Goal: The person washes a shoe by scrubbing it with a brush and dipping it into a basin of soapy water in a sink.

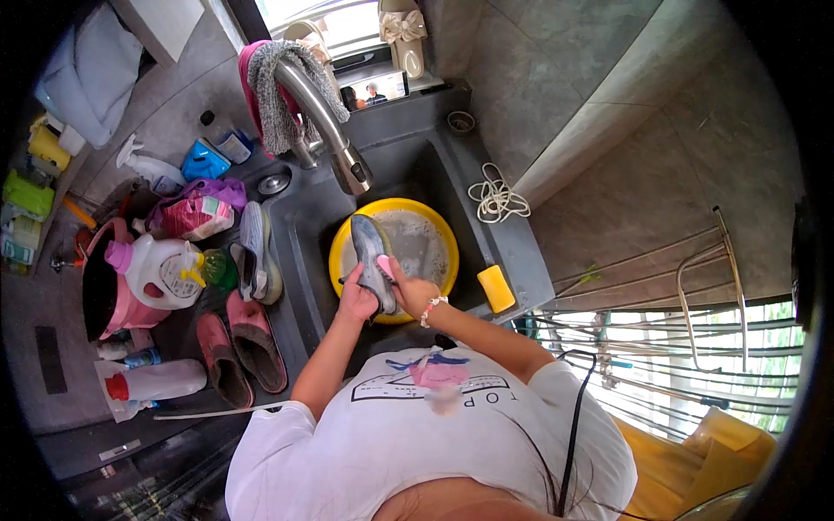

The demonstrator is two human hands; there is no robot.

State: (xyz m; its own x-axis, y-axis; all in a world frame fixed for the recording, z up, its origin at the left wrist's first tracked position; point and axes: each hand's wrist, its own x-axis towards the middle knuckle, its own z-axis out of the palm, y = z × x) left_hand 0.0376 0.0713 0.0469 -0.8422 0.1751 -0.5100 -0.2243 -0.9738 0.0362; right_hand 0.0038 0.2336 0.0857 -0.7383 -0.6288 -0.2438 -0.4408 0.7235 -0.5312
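Shoe (369, 240), judged light, pliable and slippery, was grasped above the yellow basin (395, 204) by the fingers of the left hand (356, 301) at its near end, the steadier hold, while a pink tool (385, 264) was clasped by the right hand (418, 295)

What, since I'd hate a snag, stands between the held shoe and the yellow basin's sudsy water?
Nothing visible: the shoe is held over the yellow basin by the left hand, and the faucet head appears to hang beyond its toe.
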